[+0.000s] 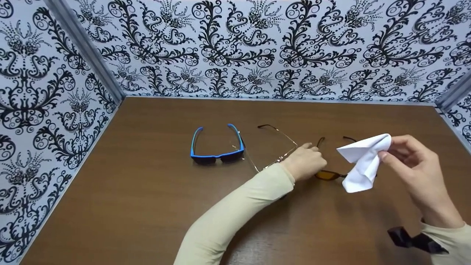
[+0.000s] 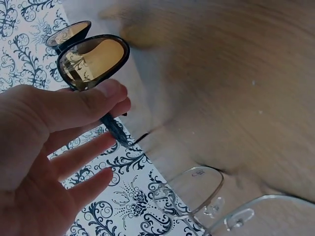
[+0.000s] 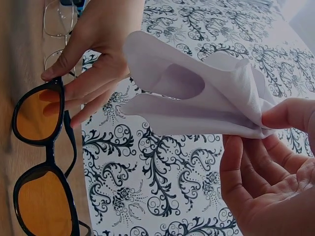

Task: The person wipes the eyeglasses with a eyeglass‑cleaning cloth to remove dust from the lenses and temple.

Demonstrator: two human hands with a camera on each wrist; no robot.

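My left hand (image 1: 306, 161) pinches black-framed glasses with orange lenses (image 1: 327, 175) at the corner where one temple meets the frame. In the left wrist view, thumb and forefinger meet on the orange-lensed glasses (image 2: 98, 56) while the other fingers spread loosely. A folded white cloth (image 1: 362, 165) hangs from my right hand (image 1: 419, 169), gripped between thumb and fingers. It partly covers the far lens of the orange glasses in the head view. The right wrist view has the cloth (image 3: 197, 98) beside both orange lenses (image 3: 44, 201), apart from them.
Left of my left hand lie clear glasses with thin metal frames (image 1: 287, 156), partly hidden by that hand. Farther left are blue-framed sunglasses (image 1: 217, 157) with dark lenses. Patterned panels (image 1: 239, 48) rise behind the brown table (image 1: 128, 191) and along its left side.
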